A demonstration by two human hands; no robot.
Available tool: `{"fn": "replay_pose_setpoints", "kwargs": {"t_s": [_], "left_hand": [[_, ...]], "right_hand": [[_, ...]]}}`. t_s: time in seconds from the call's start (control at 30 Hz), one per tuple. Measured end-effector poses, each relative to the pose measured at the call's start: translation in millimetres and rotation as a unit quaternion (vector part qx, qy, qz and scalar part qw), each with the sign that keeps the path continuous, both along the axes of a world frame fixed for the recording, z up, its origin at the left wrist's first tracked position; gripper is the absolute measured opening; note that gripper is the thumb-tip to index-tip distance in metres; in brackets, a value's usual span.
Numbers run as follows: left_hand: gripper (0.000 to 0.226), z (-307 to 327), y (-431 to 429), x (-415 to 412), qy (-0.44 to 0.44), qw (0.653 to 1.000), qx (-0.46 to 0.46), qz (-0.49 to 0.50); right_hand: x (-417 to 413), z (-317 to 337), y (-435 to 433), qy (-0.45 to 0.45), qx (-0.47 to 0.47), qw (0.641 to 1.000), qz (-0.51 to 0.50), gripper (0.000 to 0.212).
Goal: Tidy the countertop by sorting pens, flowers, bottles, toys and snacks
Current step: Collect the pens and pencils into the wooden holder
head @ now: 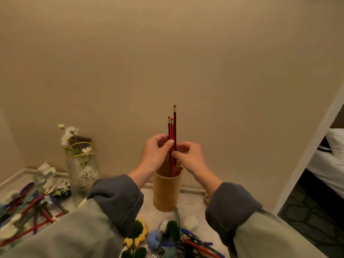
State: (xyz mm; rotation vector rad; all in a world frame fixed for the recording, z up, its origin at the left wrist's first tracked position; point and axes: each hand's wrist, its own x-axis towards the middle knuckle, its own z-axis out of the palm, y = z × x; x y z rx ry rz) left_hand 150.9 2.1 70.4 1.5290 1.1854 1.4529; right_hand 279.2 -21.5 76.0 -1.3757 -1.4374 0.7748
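A left hand and right hand together pinch red pencils upright at the mouth of a wooden holder near the desk's back edge. Sorting looks barely begun: pens crowd the left edge, and knitted flowers the front. The wall stands close behind, and the free room is overhead.

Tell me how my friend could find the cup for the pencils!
Look at the plain beige wall behind the countertop. Near its foot, in the middle, stands a tan wooden cup, under the left hand and right hand holding red pencils. Unlike the see-through glass vase to its left, it is solid and plain.
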Motion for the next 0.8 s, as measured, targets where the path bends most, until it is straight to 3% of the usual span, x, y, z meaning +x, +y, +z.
{"fn": "replay_pose_setpoints", "kwargs": {"t_s": [0.47,0.8], "left_hand": [[0.016,-67.4,-8.2,-1.3,0.094,0.995,-0.041,-0.003],[0.024,-82.5,-13.3,-2.9,0.136,0.987,-0.073,0.048]], "right_hand": [[-1.5,-67.8,9.9,-0.122,-0.034,0.992,-0.002,0.013],[1.0,-68.3,8.2,-0.095,-0.033,0.995,-0.006,0.017]]}}
